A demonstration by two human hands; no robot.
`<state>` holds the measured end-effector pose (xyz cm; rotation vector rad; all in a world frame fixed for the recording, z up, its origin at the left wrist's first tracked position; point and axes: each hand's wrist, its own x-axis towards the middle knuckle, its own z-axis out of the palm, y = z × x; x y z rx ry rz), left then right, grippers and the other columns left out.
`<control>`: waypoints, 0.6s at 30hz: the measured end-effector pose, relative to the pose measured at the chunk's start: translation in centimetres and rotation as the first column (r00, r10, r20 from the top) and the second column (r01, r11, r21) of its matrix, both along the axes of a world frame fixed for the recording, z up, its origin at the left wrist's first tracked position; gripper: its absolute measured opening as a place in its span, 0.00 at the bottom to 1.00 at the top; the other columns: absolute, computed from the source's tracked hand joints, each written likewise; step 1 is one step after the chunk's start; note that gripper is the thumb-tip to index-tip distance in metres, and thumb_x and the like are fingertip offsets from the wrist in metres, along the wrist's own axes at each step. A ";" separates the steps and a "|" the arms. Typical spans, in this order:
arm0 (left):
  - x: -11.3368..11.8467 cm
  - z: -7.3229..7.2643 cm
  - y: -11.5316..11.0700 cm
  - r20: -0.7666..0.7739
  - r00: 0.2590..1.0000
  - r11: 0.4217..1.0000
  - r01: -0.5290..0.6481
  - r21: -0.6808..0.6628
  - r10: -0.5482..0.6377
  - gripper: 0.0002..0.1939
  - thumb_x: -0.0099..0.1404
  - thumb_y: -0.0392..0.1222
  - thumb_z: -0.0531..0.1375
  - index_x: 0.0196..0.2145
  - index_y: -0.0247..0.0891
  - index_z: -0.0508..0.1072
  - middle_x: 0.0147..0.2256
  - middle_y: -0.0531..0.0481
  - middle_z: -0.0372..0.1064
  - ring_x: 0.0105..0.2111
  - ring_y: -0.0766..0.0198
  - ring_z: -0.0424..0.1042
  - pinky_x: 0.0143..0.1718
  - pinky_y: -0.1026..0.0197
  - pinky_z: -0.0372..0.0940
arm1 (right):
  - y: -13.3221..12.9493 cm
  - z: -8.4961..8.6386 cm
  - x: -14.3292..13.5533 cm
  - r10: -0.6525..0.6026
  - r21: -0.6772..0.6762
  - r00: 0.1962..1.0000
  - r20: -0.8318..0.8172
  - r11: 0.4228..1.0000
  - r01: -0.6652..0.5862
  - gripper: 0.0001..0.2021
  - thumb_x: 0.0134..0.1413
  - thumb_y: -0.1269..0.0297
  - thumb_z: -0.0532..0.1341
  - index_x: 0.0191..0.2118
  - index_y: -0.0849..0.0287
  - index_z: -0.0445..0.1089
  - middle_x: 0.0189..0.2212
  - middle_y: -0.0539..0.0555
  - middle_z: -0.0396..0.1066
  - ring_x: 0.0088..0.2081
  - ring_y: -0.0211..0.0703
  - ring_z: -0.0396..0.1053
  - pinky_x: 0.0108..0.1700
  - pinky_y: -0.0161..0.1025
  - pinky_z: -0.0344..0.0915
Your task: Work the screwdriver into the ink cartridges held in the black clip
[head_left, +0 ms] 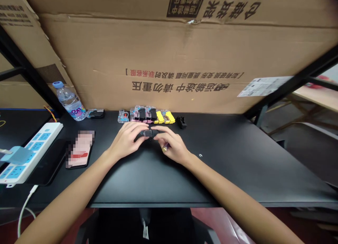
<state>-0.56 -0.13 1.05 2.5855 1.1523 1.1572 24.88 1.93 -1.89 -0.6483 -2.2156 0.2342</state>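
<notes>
Between my two hands, above the black tabletop (148,180), is a small black device (148,133) with a grey rectangular face. My left hand (128,138) pinches its left end with thumb and fingers. At the other end, the fingers of my right hand (174,143) close on it. A thin stick with a yellowish tip (165,148), perhaps a pen or screwdriver, is tucked in the right palm, mostly hidden. Just behind the hands stand packs with black and pink parts (144,114) and packs with yellow parts (161,117). A loose black plastic piece (181,122) lies right of them.
At left are a water bottle (70,101), a phone (80,150), a flat black object (49,163) and a white power strip (44,138) with a plugged-in charger. Another small pack (95,113) sits near the bottle. A large cardboard sheet (171,54) walls the back.
</notes>
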 end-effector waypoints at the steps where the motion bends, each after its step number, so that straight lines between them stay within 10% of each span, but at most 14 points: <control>1: 0.0 0.0 0.0 0.019 1.000 1.000 0.007 -0.003 -0.007 0.09 0.77 0.41 0.61 0.53 0.43 0.76 0.55 0.44 0.80 0.57 0.51 0.78 0.61 0.44 0.69 | 0.0 0.0 -0.2 -0.008 -0.032 0.999 -0.040 0.999 0.007 0.13 0.69 0.75 0.55 0.51 0.51 0.69 0.59 0.62 0.75 0.37 0.41 0.80 0.35 0.38 0.76; 10: -0.5 0.7 -0.1 0.389 0.919 0.959 0.049 -0.278 0.065 0.13 0.76 0.47 0.61 0.55 0.43 0.70 0.55 0.41 0.79 0.55 0.52 0.79 0.60 0.47 0.71 | 0.4 0.3 -0.3 -0.208 -0.329 0.930 -0.302 0.939 0.103 0.13 0.72 0.58 0.59 0.58 0.49 0.60 0.56 0.62 0.73 0.36 0.45 0.78 0.34 0.42 0.77; 18: -0.1 -0.7 0.5 0.458 0.889 0.838 0.266 -0.477 -0.022 0.14 0.74 0.50 0.64 0.36 0.41 0.66 0.44 0.45 0.81 0.40 0.60 0.81 0.47 0.54 0.75 | -0.2 0.9 -0.6 0.013 -0.360 0.975 -0.224 0.928 -0.095 0.09 0.72 0.59 0.62 0.53 0.54 0.72 0.48 0.58 0.79 0.23 0.33 0.61 0.27 0.36 0.66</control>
